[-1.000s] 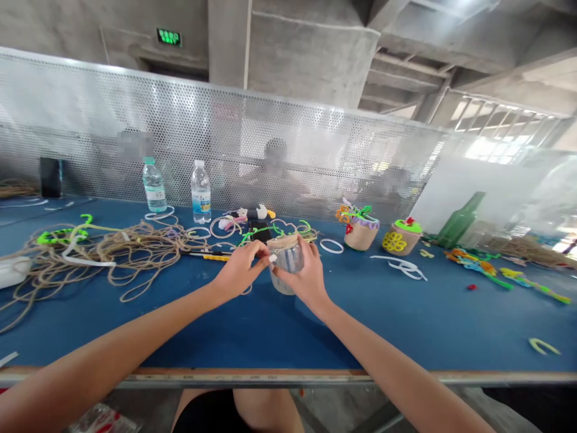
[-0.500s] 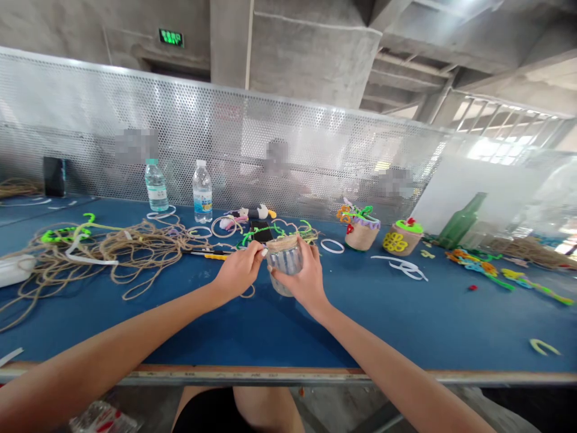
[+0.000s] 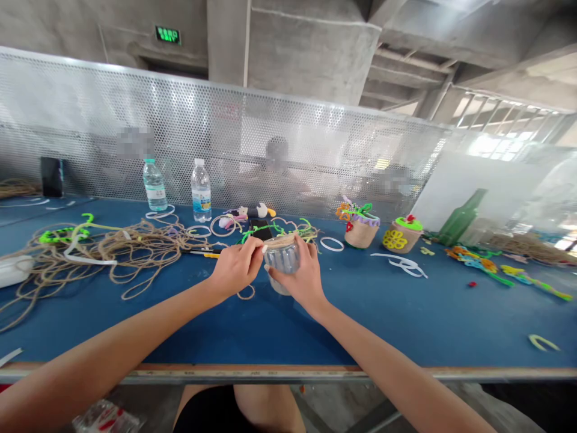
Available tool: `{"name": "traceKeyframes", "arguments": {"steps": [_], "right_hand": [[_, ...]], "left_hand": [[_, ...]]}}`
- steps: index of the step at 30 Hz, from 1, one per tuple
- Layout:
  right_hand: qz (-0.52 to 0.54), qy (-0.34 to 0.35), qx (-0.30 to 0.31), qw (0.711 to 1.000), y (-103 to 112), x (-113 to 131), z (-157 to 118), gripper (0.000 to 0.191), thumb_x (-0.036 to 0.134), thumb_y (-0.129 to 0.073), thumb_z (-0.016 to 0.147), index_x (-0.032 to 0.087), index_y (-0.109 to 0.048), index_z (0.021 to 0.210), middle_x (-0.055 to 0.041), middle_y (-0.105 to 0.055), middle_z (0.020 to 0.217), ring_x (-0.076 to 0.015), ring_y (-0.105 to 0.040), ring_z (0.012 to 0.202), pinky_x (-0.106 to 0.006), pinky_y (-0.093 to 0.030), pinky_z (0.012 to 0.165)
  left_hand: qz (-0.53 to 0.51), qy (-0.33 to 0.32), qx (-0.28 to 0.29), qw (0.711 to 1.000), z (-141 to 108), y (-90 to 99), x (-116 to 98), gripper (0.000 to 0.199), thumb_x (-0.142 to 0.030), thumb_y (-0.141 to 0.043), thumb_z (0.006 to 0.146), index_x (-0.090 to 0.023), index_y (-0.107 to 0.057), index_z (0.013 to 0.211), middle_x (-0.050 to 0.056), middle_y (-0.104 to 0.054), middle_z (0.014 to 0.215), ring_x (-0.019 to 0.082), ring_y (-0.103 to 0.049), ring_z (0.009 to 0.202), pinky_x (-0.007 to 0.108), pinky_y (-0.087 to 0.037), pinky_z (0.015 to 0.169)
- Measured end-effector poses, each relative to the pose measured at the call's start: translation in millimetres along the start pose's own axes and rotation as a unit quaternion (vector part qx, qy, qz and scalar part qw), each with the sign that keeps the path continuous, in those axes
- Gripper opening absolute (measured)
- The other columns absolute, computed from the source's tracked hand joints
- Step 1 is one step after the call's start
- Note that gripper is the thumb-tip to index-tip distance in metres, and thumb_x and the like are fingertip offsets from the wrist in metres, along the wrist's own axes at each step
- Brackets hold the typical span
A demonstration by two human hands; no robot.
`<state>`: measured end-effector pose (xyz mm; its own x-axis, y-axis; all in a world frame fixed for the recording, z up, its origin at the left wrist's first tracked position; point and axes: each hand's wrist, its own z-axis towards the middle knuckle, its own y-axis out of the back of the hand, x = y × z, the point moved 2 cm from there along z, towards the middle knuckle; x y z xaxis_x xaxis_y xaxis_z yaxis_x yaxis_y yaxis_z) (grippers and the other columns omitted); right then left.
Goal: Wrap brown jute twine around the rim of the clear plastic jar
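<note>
Glass jar (image 3: 283, 261) with a twine-wrapped top (image 3: 279, 240) is clasped by the right hand (image 3: 303, 279), fingers curled around its side, over the blue table (image 3: 419, 319). Left hand (image 3: 235, 269) is closed at the jar's upper edge, pinching a small white bit (image 3: 264, 248) too hidden to identify. Whether the jar's base touches the table cannot be told.

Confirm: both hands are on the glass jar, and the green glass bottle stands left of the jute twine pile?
Not quite: the green glass bottle stands right of the jute twine pile, as the head view shows. The left hand and right hand are on the glass jar, as you said.
</note>
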<state>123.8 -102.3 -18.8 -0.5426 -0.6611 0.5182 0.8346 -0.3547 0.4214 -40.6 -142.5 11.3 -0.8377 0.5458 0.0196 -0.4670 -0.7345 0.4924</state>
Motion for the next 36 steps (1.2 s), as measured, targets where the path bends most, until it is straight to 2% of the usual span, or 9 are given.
{"name": "traceKeyframes", "arguments": {"steps": [6, 12, 17, 21, 26, 30, 36], "right_hand": [[-0.008, -0.004, 0.009, 1.0, -1.8, 5.3, -3.0, 0.083, 0.044, -0.073, 0.059, 0.02, -0.038, 0.13, -0.012, -0.05, 0.113, -0.0293, -0.053, 0.105, -0.049, -0.048, 0.089], [-0.033, 0.037, -0.003, 0.999, -4.9, 13.0, -6.3, 0.073, 0.042, -0.071, 0.062, 0.02, -0.037, 0.123, -0.0123, -0.051, 0.111, -0.0295, -0.051, 0.106, -0.047, -0.049, 0.086], [-0.04, 0.053, -0.01, 0.998, -6.6, 15.7, -8.8, 0.073, 0.042, -0.068, 0.065, 0.022, -0.034, 0.127, -0.0125, -0.049, 0.113, -0.0302, -0.051, 0.108, -0.047, -0.051, 0.083], [-0.029, 0.027, -0.002, 0.999, -5.0, 9.3, -6.8, 0.08, 0.044, -0.07, 0.062, 0.022, -0.035, 0.131, -0.012, -0.049, 0.114, -0.0302, -0.053, 0.108, -0.048, -0.05, 0.086], [-0.02, -0.011, 0.015, 1.0, -1.1, 0.1, -1.7, 0.084, 0.046, -0.074, 0.058, 0.019, -0.039, 0.129, -0.0136, -0.051, 0.112, -0.0328, -0.054, 0.107, -0.053, -0.047, 0.089], [0.009, -0.018, -0.012, 1.0, -0.5, -0.4, -1.6, 0.08, 0.043, -0.074, 0.058, 0.017, -0.038, 0.125, -0.015, -0.053, 0.118, -0.0312, -0.054, 0.111, -0.05, -0.046, 0.092], [0.018, -0.006, -0.022, 1.0, -1.0, 1.2, -1.3, 0.069, 0.042, -0.074, 0.058, 0.02, -0.043, 0.116, -0.0114, -0.057, 0.112, -0.0289, -0.056, 0.104, -0.047, -0.047, 0.09]], "left_hand": [[0.012, -0.038, -0.028, 0.999, 9.3, 10.9, -10.3, 0.02, -0.024, -0.034, 0.096, -0.017, -0.051, 0.087, -0.001, -0.06, 0.058, 0.013, -0.057, 0.048, 0.023, -0.037, 0.048], [0.017, -0.036, -0.051, 0.998, 14.4, 15.8, -19.4, 0.019, -0.022, -0.035, 0.097, -0.017, -0.05, 0.088, -0.002, -0.061, 0.059, 0.012, -0.057, 0.048, 0.021, -0.039, 0.049], [0.019, -0.061, -0.06, 0.996, 12.4, 17.9, -25.0, 0.019, -0.022, -0.037, 0.096, -0.017, -0.052, 0.088, 0.002, -0.066, 0.068, 0.011, -0.059, 0.052, 0.022, -0.041, 0.05], [0.033, -0.076, -0.065, 0.994, 9.3, 18.0, -17.2, 0.017, -0.02, -0.041, 0.093, -0.017, -0.055, 0.084, -0.002, -0.059, 0.055, 0.011, -0.054, 0.046, 0.022, -0.038, 0.047], [0.064, -0.092, -0.064, 0.992, 4.0, 8.6, -0.4, 0.017, -0.017, -0.048, 0.089, -0.017, -0.055, 0.073, -0.005, -0.051, 0.046, 0.01, -0.049, 0.042, 0.023, -0.033, 0.045], [0.079, -0.096, -0.048, 0.991, 0.8, 0.4, 6.2, 0.019, -0.016, -0.047, 0.087, -0.017, -0.055, 0.069, -0.005, -0.05, 0.045, 0.01, -0.049, 0.041, 0.022, -0.031, 0.045], [0.082, -0.081, -0.021, 0.993, -1.8, -5.4, 11.6, 0.023, -0.017, -0.046, 0.086, -0.017, -0.055, 0.065, -0.004, -0.047, 0.045, 0.01, -0.048, 0.042, 0.022, -0.031, 0.046]]}}
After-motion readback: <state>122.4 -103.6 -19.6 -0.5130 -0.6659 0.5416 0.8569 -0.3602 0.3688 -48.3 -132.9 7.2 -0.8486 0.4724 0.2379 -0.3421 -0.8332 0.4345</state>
